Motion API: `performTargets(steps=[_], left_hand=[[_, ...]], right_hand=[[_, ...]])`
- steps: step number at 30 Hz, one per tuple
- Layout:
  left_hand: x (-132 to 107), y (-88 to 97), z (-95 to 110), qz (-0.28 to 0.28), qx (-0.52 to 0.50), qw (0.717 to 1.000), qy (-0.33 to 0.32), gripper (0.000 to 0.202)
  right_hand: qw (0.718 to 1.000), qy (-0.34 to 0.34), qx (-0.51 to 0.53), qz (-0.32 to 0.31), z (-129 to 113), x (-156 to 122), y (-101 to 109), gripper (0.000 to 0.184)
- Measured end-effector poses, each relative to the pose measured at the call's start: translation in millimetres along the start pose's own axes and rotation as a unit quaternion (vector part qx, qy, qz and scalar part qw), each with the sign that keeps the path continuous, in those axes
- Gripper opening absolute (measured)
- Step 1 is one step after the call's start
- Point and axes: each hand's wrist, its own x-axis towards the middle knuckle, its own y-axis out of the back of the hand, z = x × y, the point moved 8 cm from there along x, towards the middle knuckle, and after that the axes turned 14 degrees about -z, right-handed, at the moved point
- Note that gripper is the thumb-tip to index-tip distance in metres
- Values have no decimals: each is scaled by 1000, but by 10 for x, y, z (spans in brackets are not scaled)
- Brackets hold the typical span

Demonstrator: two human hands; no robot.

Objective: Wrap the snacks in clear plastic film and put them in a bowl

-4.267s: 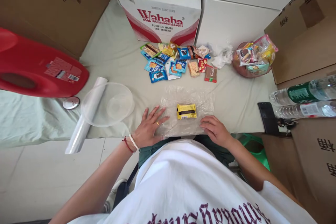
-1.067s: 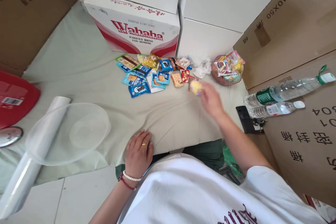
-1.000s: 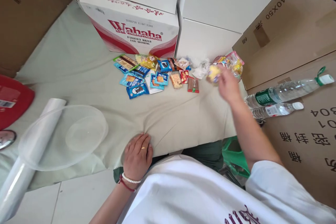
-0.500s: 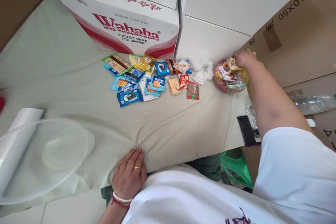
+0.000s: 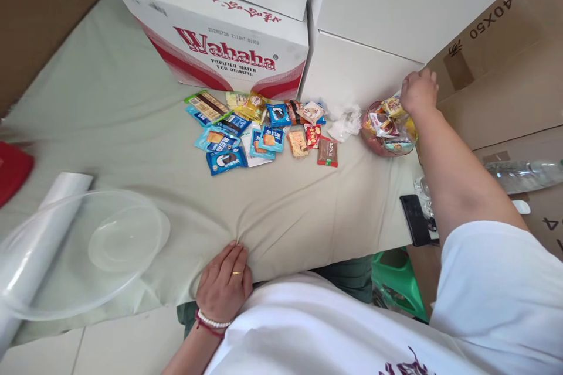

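My left hand (image 5: 225, 276) lies flat on the cloth at the table's near edge, fingers stretched out, holding nothing. At the far right, my right hand (image 5: 419, 92) is curled over the back rim of a pinkish see-through bowl (image 5: 373, 145) full of wrapped snacks. A yellow snack packet (image 5: 393, 106) sits right against its fingers; whatever they pinch is hidden behind the hand. Left of the bowl is a crumpled clear plastic bag (image 5: 345, 123). More wrapped snacks are spread across the cloth, among them a brown packet (image 5: 328, 152) and a blue packet (image 5: 227, 160).
A Wahaha water carton (image 5: 229, 47) and white boxes (image 5: 365, 64) line the back. At the left are a large clear plastic basin (image 5: 145, 269), a white roll (image 5: 65, 193) and a red object (image 5: 13, 173). A phone (image 5: 414, 220) and plastic bottle (image 5: 528, 174) are at the right.
My right hand has risen slightly and shifted back at the bowl's rim. The view has swung a little left, so more of the red object shows. My left hand stays on the cloth.
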Motion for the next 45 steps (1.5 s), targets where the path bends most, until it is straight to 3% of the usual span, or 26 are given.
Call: performTargets(steps=[2,4,8,11,13,15,17,20,21,23,25,27,30,31,33,36,39,41,45], left_hand=[[-8,-10,-3,-1,-1,1000,0,36],[-17,-23,-4,0,-2,1000,0,37],[-21,-25,1,5,-10,1000,-4,37],[-32,9,-24,8,-57,998,-7,35],[-68,64,-98,23,-120,992,14,33],[-130,137,-214,52,-185,979,60,30],[-171,199,-299,77,-243,961,106,27],[-32,141,-290,37,-401,903,152,22],[71,69,-246,10,-479,861,169,25],[322,-102,-98,-35,-633,745,208,44],[618,-259,141,-90,-733,637,221,76],[871,-385,398,-156,-788,553,220,98],[1043,-498,606,-201,-813,490,245,104],[1049,-523,639,-207,-821,468,254,97],[1019,-544,638,-198,-840,428,267,77],[918,-526,473,-155,-857,403,283,59],[780,-509,248,-134,-844,415,312,53],[698,-486,84,-112,-829,437,331,44],[640,-440,-98,-84,-820,455,338,35]], right_hand=[[999,36,-9,37,-281,-177,173,80],[996,85,2,16,-639,-338,150,67],[981,108,52,-153,-1220,-608,-427,32],[974,86,70,-197,-1368,-845,-786,23],[980,75,96,-157,-1335,-1048,-834,26],[974,69,202,-78,-1221,-1341,-766,28],[919,75,387,-8,-1082,-1741,-717,23],[766,103,634,-34,-1076,-2421,-857,20],[721,115,681,-58,-1134,-2646,-907,20],[661,137,731,-99,-1270,-3058,-960,19],[640,157,742,-127,-1396,-3376,-953,20],[648,188,723,-148,-1511,-3588,-894,21],[662,228,694,-169,-1624,-3730,-795,21],[654,219,704,-170,-1623,-3730,-789,22],[608,167,758,-166,-1569,-3685,-840,25],[500,71,847,-165,-1497,-3600,-1017,29],[413,3,894,-176,-1496,-3555,-1198,30],[378,-29,906,-188,-1514,-3552,-1296,29],[351,-47,908,-225,-1574,-3593,-1384,26]])
